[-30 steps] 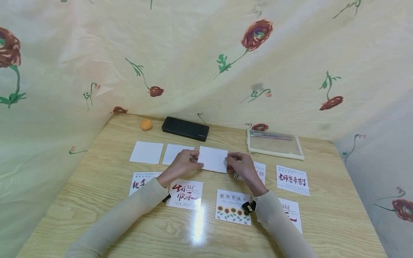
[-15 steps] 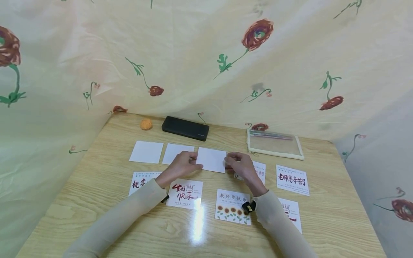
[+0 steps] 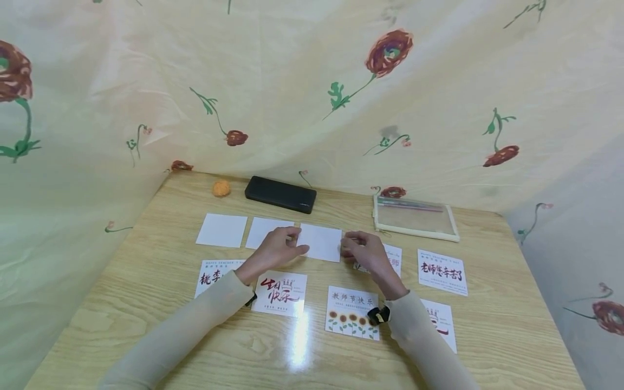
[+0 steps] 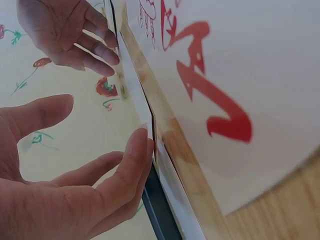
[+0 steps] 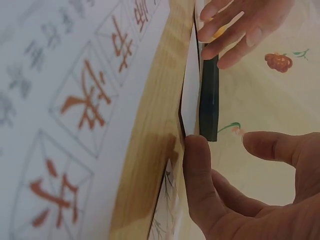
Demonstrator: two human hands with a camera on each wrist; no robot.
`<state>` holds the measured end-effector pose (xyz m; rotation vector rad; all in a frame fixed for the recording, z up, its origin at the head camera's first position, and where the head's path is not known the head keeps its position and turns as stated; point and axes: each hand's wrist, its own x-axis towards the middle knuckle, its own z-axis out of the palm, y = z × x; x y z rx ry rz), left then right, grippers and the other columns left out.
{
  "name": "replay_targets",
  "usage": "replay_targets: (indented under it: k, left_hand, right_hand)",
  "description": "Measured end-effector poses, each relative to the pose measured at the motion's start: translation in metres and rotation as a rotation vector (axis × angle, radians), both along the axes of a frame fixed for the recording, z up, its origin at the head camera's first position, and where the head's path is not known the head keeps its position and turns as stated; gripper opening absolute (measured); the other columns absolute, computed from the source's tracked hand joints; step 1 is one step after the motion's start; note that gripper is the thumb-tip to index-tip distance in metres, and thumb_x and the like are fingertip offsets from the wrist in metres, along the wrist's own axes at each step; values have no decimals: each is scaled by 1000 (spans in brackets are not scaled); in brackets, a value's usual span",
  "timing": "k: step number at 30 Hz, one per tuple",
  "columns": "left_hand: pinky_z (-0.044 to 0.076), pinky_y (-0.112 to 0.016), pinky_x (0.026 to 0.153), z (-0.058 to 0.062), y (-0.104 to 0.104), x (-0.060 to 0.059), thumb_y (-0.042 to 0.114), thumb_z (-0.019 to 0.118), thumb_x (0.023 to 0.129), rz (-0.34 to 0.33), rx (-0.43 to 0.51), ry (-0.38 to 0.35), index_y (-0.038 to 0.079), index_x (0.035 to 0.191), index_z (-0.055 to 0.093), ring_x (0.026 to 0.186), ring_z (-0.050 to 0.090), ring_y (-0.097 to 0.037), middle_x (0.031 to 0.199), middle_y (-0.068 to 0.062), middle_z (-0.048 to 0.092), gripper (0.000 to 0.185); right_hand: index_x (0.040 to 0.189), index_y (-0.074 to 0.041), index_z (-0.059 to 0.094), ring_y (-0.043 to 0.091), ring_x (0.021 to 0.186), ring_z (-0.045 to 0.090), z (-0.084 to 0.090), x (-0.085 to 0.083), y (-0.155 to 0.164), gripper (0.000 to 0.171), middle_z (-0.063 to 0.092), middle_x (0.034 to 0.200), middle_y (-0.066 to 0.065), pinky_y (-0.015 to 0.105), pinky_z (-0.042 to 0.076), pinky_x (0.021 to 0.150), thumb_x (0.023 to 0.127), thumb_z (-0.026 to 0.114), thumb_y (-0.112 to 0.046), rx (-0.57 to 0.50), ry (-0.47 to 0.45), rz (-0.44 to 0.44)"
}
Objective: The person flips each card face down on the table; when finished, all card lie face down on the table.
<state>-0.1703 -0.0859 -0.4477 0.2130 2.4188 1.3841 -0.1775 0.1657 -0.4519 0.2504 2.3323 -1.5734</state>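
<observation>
lying nearest on the worktop point(image 3: 146, 303): printed cards, a sunflower card point(image 3: 352, 313) and a red-lettered card point(image 3: 280, 293) in the front row. beyond them both hands flank a blank card point(image 3: 320, 242) flat on the worktop, third in a row of white cards. left hand point(image 3: 275, 247) grip is loose, fingertips touching the card's left edge, thumb apart. right hand point(image 3: 363, 249) grip likewise relaxed, fingertip against the right edge. farther back: black case point(image 3: 280, 194), orange ball point(image 3: 221, 188), clear pouch point(image 3: 414, 218).
</observation>
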Motion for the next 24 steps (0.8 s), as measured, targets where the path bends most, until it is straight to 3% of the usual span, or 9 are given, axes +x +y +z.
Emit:
replay_targets:
  k: [3,5,9,16,24]
  left_hand:
    - [56,-44,101,1,6,0,32,70,100,24,5,-9,8,150,56,125,65,-28,135,-10,65,57]
    - [57,-45,100,1,10,-1,31,69,100,20,35,-22,10,150,56,126,64,-31,141,-13,63,56]
    - [60,-42,94,1,21,-2,31,68,102,2,75,-37,12,148,58,125,65,-32,139,-13,64,51]
    - [60,-41,97,3,46,-2,32,64,104,-76,121,-62,10,148,58,127,65,-33,138,-12,65,49]
    - [56,-43,106,4,75,-3,29,59,106,-137,153,-80,3,153,51,135,60,-35,145,-16,61,54]
  right_hand:
    - [145,3,56,23,96,77,3,2,6,48,67,128,25,33,64,85,105,61,-23,-22,9,1]
    - [146,4,55,26,98,77,5,4,12,49,67,129,27,33,64,86,105,61,-22,-27,18,2]
    - [147,3,53,27,99,77,8,5,25,50,66,131,29,31,65,84,105,61,-23,-10,35,-5]
    - [147,4,53,15,89,76,11,11,47,51,67,128,27,27,63,78,105,60,-24,8,33,-34]
    - [149,3,50,24,104,76,13,22,65,53,60,139,29,31,64,87,106,60,-26,47,19,-66]
